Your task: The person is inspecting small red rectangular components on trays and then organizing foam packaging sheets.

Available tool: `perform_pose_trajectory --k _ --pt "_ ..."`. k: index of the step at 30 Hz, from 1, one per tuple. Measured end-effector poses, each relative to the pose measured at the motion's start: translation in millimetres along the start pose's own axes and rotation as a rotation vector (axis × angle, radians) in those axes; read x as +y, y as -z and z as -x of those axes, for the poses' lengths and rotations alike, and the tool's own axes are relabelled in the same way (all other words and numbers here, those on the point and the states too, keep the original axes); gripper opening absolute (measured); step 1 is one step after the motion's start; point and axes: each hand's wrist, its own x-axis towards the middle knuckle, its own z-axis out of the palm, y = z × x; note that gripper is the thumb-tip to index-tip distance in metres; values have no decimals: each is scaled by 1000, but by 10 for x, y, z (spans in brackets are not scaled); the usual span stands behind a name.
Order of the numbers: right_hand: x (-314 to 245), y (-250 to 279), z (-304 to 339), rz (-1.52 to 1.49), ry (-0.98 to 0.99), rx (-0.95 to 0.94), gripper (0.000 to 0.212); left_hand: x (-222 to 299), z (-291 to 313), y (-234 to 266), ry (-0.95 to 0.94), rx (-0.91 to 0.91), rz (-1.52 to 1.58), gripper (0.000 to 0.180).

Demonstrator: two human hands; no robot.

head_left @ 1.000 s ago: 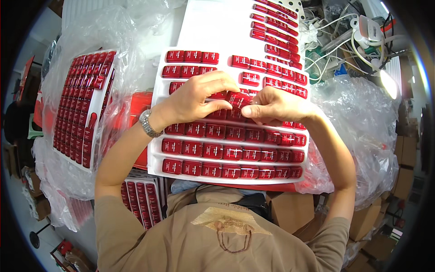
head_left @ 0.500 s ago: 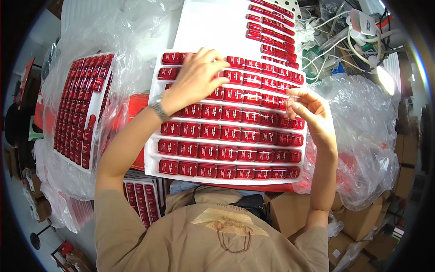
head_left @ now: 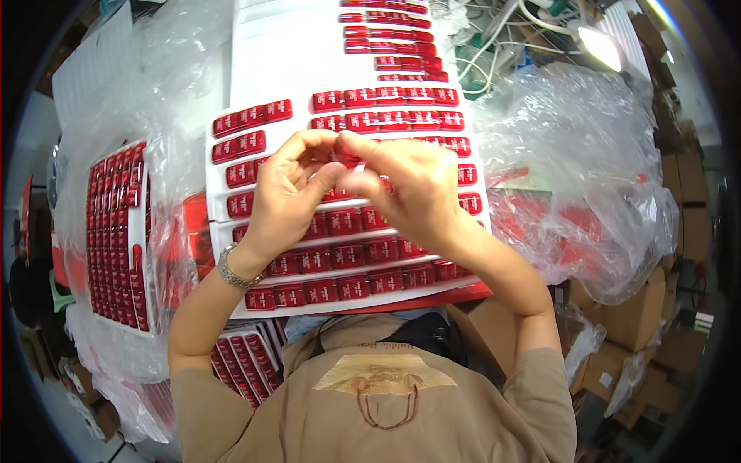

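Note:
My left hand [head_left: 289, 189] and my right hand [head_left: 409, 181] meet above a white tray [head_left: 297, 140] lined with rows of small glossy red blocks [head_left: 343, 221] bearing pale print. Between the fingertips is one small red block [head_left: 347, 157], partly hidden. The left thumb and fingers are closed round it. My right thumb and forefinger pinch close at its right side; what lies between them is too small and blurred to make out. Gaps show in the two farthest rows of the tray, left of the middle. The hands cover part of the middle rows.
A white sheet with more red blocks [head_left: 390, 35] lies beyond the tray. A full upright tray [head_left: 116, 231] leans at left amid clear plastic [head_left: 166, 85]. Crumpled plastic [head_left: 571, 154], cables [head_left: 486, 65] and a lit lamp [head_left: 600, 49] are at right. Cardboard boxes [head_left: 625, 316] stand below.
My left hand has lifted off the far rows and come nearer with a red block. My right hand has swung left from the tray's right edge to meet it. The view has shifted.

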Motion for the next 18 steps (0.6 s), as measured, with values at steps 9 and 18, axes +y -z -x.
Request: perform_pose_trajectory --k 9,18 --pt "1213 1404 1504 910 -770 -158 23 -5 -375 550 -351 -22 -1394 27" --pt "1529 1404 2058 1000 -673 -204 18 13 -378 713 -310 -89 -1545 23"
